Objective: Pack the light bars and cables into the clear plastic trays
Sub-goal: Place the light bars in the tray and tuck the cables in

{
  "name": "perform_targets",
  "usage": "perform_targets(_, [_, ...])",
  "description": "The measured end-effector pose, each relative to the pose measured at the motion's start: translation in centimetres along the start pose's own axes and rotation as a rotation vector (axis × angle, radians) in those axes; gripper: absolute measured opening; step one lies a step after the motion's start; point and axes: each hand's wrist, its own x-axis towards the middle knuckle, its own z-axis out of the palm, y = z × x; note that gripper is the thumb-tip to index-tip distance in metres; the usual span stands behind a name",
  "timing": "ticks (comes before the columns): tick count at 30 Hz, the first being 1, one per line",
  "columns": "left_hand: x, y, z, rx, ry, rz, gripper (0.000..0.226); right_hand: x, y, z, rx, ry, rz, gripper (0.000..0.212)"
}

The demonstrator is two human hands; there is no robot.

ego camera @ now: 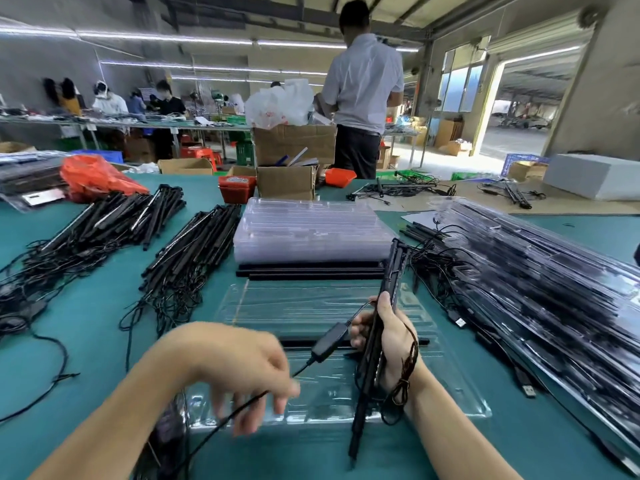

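Observation:
My right hand (388,336) grips a bundle of black light bars (393,271) that stands almost upright over an open clear plastic tray (277,306) lying on the green table in front of me. A black cable with an inline box (329,342) runs from the bundle toward my left hand (242,368). My left hand is blurred over the tray's near left part, fingers curled down, and pinches the thin cable (239,408). One black bar (298,341) lies across the tray.
A stack of empty clear trays (311,230) stands behind the open tray, with black bars (311,270) at its base. Heaps of bars and cables (194,247) lie left. Packed trays (540,271) are piled right. Boxes and a standing person (363,98) are beyond.

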Motion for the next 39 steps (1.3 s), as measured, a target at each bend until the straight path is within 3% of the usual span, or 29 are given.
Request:
perform_targets(3, [-1.3, -0.5, 0.1, 0.128, -0.127, -0.154, 0.013, 0.2, 0.1, 0.0, 0.029, 0.002, 0.014, 0.029])
perform_targets(5, [-2.1, -0.6, -0.4, 0.134, -0.189, -0.114, 0.019, 0.2, 0.3, 0.3, -0.021, -0.027, 0.016, 0.029])
perform_targets(7, [-3.0, -0.3, -1.3, 0.016, -0.301, 0.067, 0.020, 0.0, 0.4, 0.6, -0.107, -0.064, 0.010, 0.029])
perform_targets(11, [-3.1, -0.1, -3.0, -0.447, -0.399, 0.695, 0.016, -0.4, 0.6, 1.0, -0.207, -0.108, -0.010, 0.030])
perform_targets(13, [-2.1, 1.0, -3.5, -0.761, -0.267, 0.930, 0.016, -0.6, 0.7, 1.2, -0.255, -0.146, -0.029, 0.029])
perform_targets(14, [-1.3, 1.8, -3.6, -0.893, -0.096, 0.982, 0.017, -0.6, 0.7, 1.2, -0.279, -0.162, -0.036, 0.029])
perform_targets(16, [0.4, 3.4, -3.7, -1.010, 0.333, 0.949, 0.021, -0.8, 0.7, 1.3, -0.303, -0.173, -0.043, 0.029])
perform_targets(18, [2.1, 4.7, -3.8, -1.086, 0.549, 0.929, 0.025, -0.8, 0.6, 1.3, -0.288, -0.168, -0.049, 0.029])
perform_targets(24, [3.9, 6.7, -4.7, -1.359, 0.347, 1.231, 0.027, -0.8, 0.6, 0.8, -0.208, -0.197, -0.031, 0.033])
perform_targets(28, [6.0, 6.5, -4.3, -1.255, 0.523, 0.915, 0.022, -1.1, -0.1, 0.2, -0.143, -0.222, -0.031, 0.034])
perform_targets(30, [7.1, 5.5, -3.4, -1.056, 0.666, 0.707, 0.022, -1.2, -0.4, -0.2, -0.025, -0.221, 0.037, 0.030])
perform_targets(33, [7.6, 3.3, -2.2, -0.676, 0.872, 0.423, 0.022, -0.8, -0.9, -0.7, 0.165, -0.178, 0.129, 0.041])
perform_targets(36, [6.1, 0.9, -1.4, -0.450, 0.698, 0.191, 0.020, -0.5, -1.1, -0.9, 0.292, -0.149, 0.152, 0.042])
perform_targets(39, [3.2, -2.0, -0.6, -0.102, 0.238, -0.017, 0.017, -0.4, -1.0, -0.9, 0.316, -0.170, 0.151, 0.045])
